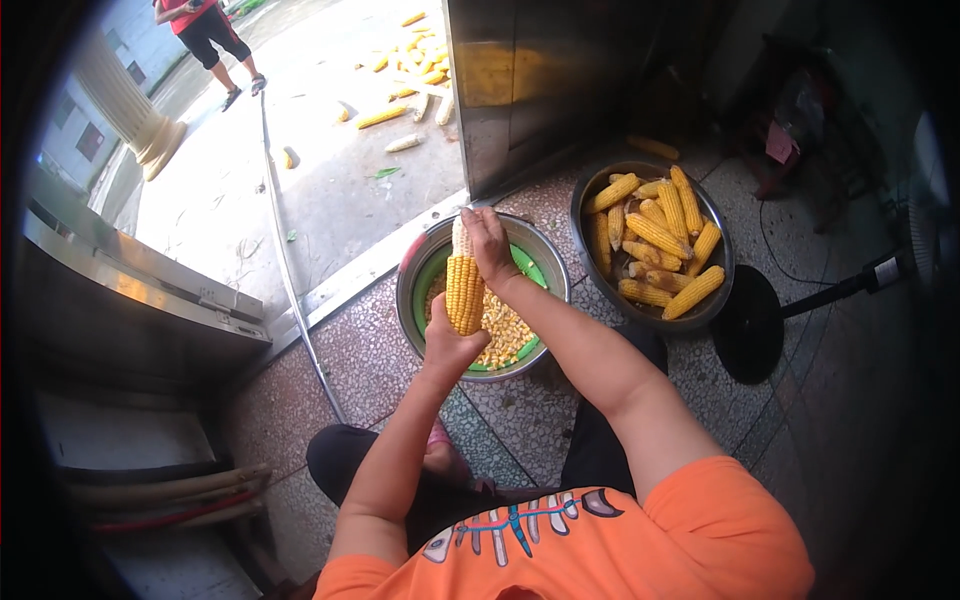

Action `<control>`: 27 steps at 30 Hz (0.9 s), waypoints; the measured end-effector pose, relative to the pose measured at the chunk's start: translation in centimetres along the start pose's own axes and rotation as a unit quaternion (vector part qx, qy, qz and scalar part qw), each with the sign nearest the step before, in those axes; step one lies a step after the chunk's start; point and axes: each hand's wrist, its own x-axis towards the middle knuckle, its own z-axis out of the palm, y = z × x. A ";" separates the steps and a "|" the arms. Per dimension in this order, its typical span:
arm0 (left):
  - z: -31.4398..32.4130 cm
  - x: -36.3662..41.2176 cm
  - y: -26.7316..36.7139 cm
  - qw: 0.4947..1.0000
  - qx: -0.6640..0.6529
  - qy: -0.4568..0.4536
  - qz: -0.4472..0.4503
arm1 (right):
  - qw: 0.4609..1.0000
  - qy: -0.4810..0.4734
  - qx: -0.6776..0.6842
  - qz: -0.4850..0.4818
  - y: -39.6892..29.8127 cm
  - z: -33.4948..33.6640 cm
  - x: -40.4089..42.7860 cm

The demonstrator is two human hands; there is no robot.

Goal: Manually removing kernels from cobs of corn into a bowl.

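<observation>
A yellow corn cob (464, 295) stands nearly upright between my hands, its far end stripped to a pale core. My left hand (452, 351) grips its near end. At the far end, my right hand (489, 247) wraps around the side of the bare tip, with the thumb at the top. Below both hands is a round metal basin (559, 279) with a green plastic basket (537, 351) inside it. Loose corn kernels (506, 330) cover the basket's bottom; my hands and the cob hide part of them.
A second metal basin (583, 238) to the right holds several yellow cobs. Beside it is a black fan base (748, 326). Beyond the metal door sill (367, 274), more cobs (424, 56) lie outside, where a person (210, 37) stands. A long pole (281, 255) crosses the sill.
</observation>
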 end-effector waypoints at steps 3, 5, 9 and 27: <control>0.1 0.4 -0.6 0.994 -0.061 -0.038 -0.077 | 0.999 -0.009 -0.022 -0.042 0.3 0.3 0.3; 0.4 0.7 -0.1 0.990 -0.094 -0.035 -0.096 | 0.999 -0.016 0.002 -0.042 0.7 0.4 0.5; 0.6 0.9 -1.0 0.991 -0.062 0.001 -0.115 | 0.978 -0.116 0.144 0.100 -0.4 1.2 -1.0; -0.2 2.1 -1.4 0.976 -0.184 -0.012 -0.115 | 0.943 -0.095 0.124 0.293 -1.7 2.1 -1.7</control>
